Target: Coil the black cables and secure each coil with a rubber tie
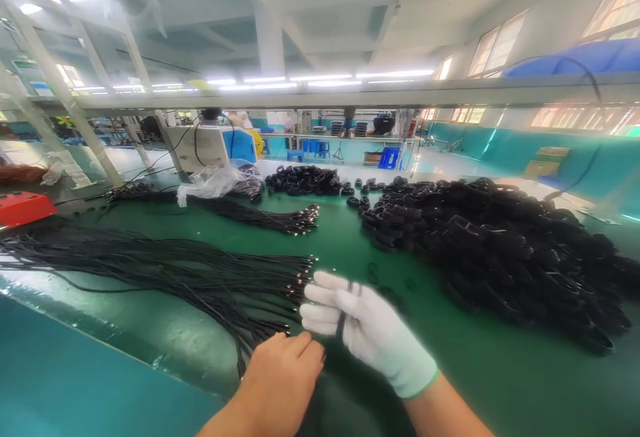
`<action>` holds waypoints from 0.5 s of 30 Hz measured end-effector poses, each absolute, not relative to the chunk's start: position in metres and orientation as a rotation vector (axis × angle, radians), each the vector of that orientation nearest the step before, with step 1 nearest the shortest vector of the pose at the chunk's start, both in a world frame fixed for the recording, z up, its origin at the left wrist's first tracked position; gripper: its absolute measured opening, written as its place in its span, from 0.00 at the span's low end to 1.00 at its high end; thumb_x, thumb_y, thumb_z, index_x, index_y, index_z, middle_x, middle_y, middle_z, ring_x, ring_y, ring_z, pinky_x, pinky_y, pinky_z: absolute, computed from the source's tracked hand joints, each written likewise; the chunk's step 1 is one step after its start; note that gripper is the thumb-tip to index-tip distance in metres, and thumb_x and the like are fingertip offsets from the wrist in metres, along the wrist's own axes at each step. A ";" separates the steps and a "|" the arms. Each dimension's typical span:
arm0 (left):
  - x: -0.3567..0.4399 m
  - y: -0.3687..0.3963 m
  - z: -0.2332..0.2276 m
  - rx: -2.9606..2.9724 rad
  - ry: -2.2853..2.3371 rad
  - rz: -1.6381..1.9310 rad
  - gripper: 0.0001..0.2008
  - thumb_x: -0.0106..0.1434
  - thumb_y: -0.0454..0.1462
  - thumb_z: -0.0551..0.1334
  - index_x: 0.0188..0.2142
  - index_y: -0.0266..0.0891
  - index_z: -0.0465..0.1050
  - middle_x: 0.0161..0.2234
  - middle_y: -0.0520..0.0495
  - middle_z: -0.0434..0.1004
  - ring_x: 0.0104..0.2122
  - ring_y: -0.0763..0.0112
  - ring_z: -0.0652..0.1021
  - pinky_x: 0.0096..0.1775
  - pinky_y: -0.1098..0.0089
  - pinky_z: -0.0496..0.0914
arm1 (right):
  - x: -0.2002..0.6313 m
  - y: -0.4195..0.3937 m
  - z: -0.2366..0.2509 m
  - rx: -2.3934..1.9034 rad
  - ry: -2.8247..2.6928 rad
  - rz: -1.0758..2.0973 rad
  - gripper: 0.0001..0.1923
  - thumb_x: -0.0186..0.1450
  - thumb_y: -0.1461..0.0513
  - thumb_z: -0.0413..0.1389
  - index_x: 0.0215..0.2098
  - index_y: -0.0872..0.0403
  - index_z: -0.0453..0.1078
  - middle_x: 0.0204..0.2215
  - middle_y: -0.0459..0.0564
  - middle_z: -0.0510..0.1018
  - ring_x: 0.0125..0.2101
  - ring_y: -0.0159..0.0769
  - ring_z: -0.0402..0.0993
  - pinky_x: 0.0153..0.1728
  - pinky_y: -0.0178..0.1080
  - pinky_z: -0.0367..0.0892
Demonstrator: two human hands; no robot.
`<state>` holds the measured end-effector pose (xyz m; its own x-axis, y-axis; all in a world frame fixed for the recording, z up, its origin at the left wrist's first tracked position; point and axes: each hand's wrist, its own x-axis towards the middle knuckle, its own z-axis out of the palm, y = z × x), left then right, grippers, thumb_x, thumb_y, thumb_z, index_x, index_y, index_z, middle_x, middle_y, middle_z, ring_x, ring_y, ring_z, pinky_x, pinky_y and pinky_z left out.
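Observation:
My right hand (370,330), in a white glove with a green cuff, is turned palm up. Its thumb presses a thin black cable (341,325) against the fingers, and a dark band crosses the fingers too. Just left of it, my bare left hand (285,374) is closed with its back to me; whatever lies inside it is hidden. Beyond both hands, a bundle of long black cables (175,267) stretches out from the left, its metal-tipped ends stopping near the gloved fingertips.
A large heap of coiled black cables (490,244) covers the right side of the green bench (330,240). Behind lie a second cable bundle (260,214), a smaller coil pile (303,179) and a clear plastic bag (213,182). A red box (25,208) sits far left.

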<state>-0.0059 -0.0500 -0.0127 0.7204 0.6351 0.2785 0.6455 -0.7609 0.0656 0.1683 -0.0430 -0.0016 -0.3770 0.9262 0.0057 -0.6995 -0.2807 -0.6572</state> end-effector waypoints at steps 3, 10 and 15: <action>-0.006 -0.040 0.012 -2.934 -0.934 -0.573 0.07 0.60 0.34 0.59 0.26 0.39 0.70 0.25 0.52 0.74 0.25 0.70 0.71 0.30 0.70 0.60 | 0.163 -0.047 -0.015 -0.515 -0.790 1.949 0.21 0.57 0.60 0.62 0.45 0.59 0.65 0.35 0.54 0.75 0.35 0.37 0.73 0.41 0.44 0.64; -0.014 0.010 0.033 -3.636 -1.363 -0.866 0.06 0.52 0.36 0.67 0.28 0.36 0.74 0.26 0.53 0.74 0.27 0.75 0.72 0.29 0.77 0.65 | 0.147 -0.056 -0.022 -0.266 -0.802 2.338 0.21 0.52 0.58 0.64 0.39 0.60 0.65 0.26 0.49 0.71 0.28 0.35 0.69 0.38 0.47 0.63; -0.018 0.019 -0.003 -3.539 -1.304 -0.995 0.12 0.63 0.37 0.54 0.32 0.36 0.75 0.30 0.49 0.76 0.31 0.72 0.73 0.34 0.74 0.66 | 0.142 -0.057 -0.011 -0.110 -0.705 2.284 0.18 0.50 0.61 0.66 0.30 0.57 0.60 0.22 0.39 0.57 0.23 0.25 0.58 0.31 0.36 0.60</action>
